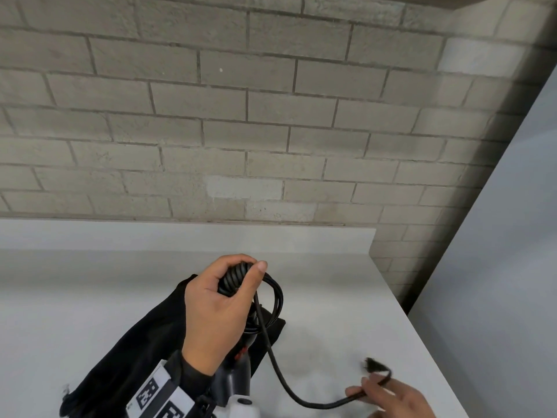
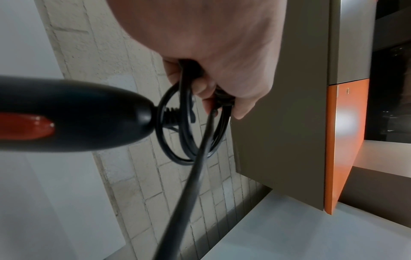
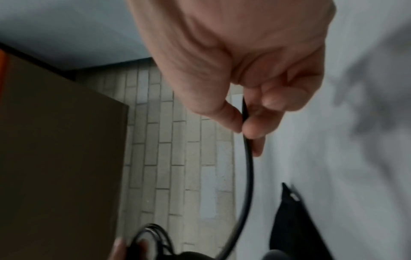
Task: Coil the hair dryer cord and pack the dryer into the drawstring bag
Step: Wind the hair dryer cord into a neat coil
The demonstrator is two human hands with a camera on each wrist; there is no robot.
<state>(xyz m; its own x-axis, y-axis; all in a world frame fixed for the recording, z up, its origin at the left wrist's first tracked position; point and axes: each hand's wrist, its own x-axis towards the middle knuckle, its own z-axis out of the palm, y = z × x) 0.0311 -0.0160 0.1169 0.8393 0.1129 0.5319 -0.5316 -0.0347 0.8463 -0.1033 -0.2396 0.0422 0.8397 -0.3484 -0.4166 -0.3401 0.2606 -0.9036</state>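
Observation:
My left hand (image 1: 223,300) grips several black loops of the hair dryer cord (image 1: 271,300) above the white table, thumb pressed over the bundle. The dryer's black handle (image 1: 235,375) with a red switch (image 2: 26,125) hangs below that hand, and its white body (image 1: 244,410) shows at the bottom edge. A free length of cord (image 1: 280,378) curves down and right to my right hand (image 1: 388,393), which pinches it between thumb and fingers (image 3: 244,123) near the blurred plug (image 1: 372,365). The black drawstring bag (image 1: 126,351) lies flat on the table under my left forearm.
A white table (image 1: 346,312) runs to a grey brick wall (image 1: 241,116) behind. Its right edge drops off beside a pale panel (image 1: 497,267). A brown cabinet (image 2: 278,123) with an orange edge (image 2: 342,140) appears in the left wrist view.

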